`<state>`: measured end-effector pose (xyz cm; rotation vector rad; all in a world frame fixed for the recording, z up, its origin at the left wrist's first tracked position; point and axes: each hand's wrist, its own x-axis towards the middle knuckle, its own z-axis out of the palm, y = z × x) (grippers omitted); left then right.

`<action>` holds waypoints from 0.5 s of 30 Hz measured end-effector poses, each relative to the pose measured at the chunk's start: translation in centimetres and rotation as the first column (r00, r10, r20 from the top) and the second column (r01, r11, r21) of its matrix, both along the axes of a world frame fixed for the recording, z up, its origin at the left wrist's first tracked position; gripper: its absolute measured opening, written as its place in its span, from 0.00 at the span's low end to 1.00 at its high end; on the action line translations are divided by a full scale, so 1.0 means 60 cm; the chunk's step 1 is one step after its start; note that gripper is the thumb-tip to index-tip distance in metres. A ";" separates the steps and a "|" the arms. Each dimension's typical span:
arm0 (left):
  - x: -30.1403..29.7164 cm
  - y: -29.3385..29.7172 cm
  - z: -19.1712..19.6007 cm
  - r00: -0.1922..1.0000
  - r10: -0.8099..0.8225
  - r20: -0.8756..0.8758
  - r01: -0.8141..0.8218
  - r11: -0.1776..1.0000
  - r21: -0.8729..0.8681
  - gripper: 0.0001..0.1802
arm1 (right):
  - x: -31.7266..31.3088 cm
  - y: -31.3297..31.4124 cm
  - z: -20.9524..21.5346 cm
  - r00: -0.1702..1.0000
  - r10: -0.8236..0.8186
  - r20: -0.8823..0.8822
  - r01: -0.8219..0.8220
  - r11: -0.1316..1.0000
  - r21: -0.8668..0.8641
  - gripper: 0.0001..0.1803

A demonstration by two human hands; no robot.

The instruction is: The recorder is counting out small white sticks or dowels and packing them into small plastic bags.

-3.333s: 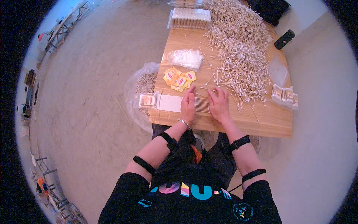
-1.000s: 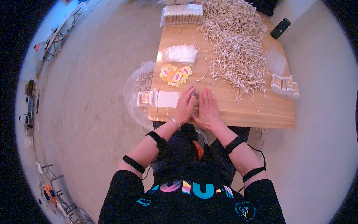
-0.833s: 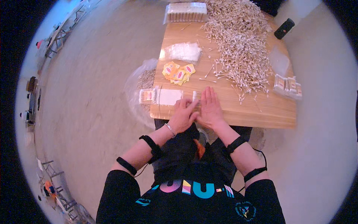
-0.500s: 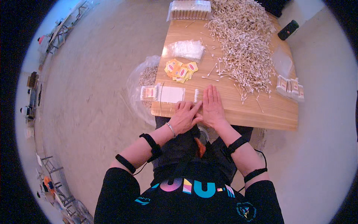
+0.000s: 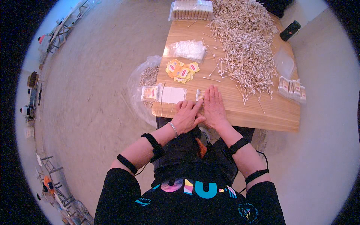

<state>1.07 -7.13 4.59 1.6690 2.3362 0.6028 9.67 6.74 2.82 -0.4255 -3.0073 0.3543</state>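
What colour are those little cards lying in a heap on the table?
The cards are yellow-orange with red and white centres, seen in the head view, beyond the left hand.

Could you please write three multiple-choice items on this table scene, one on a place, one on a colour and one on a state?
1. Where does the big heap of cotton swabs lie on the wooden table?
A. On the far right part
B. Along the near edge
C. Under the hands

2. What colour are the small paper labels beside the clear bags?
A. Blue and white
B. Yellow and orange with red
C. Green

3. How is the right hand placed?
A. Raised above the table
B. Closed in a fist
C. Flat, fingers straight, next to the left hand

Answers: 1 A, the heap spreads from the far edge down the right side. 2 B, the cards show yellow and orange with red marks. 3 C, the palm lies on the wood by a small bundle of swabs.
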 end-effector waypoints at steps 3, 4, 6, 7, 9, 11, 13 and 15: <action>0.000 0.002 0.003 1.000 -0.002 0.013 0.002 1.000 -0.014 0.36 | 0.000 0.000 0.002 0.999 0.000 0.033 -0.001 1.000 0.022 0.51; -0.001 0.003 0.005 1.000 -0.001 0.020 0.002 0.999 -0.033 0.36 | -0.001 0.000 0.003 0.999 0.000 0.047 -0.002 1.000 0.031 0.51; -0.001 0.004 0.007 1.000 0.001 0.028 0.000 0.999 -0.045 0.36 | 0.000 0.001 -0.001 1.000 -0.002 0.023 0.001 0.999 0.040 0.51; -0.001 0.005 0.007 1.000 0.002 0.030 -0.001 0.999 -0.038 0.36 | 0.000 0.001 -0.003 1.000 -0.003 0.011 0.003 0.999 0.044 0.50; -0.001 0.006 0.008 0.999 0.018 0.038 -0.017 1.000 -0.021 0.36 | 0.000 0.000 -0.001 1.000 0.000 0.015 -0.001 0.999 0.047 0.51; 0.000 0.010 0.008 0.998 0.045 0.050 -0.045 0.999 -0.002 0.36 | -0.001 0.000 0.001 1.000 0.004 0.029 -0.006 0.998 0.062 0.51; -0.001 0.012 0.008 0.998 0.047 0.029 -0.046 0.998 -0.030 0.36 | -0.002 -0.001 0.003 0.999 0.007 0.053 -0.012 0.996 0.088 0.51; -0.001 0.014 0.008 0.999 0.039 0.015 -0.038 0.998 -0.046 0.37 | 0.000 0.000 -0.001 1.000 0.009 0.026 -0.011 0.996 0.089 0.51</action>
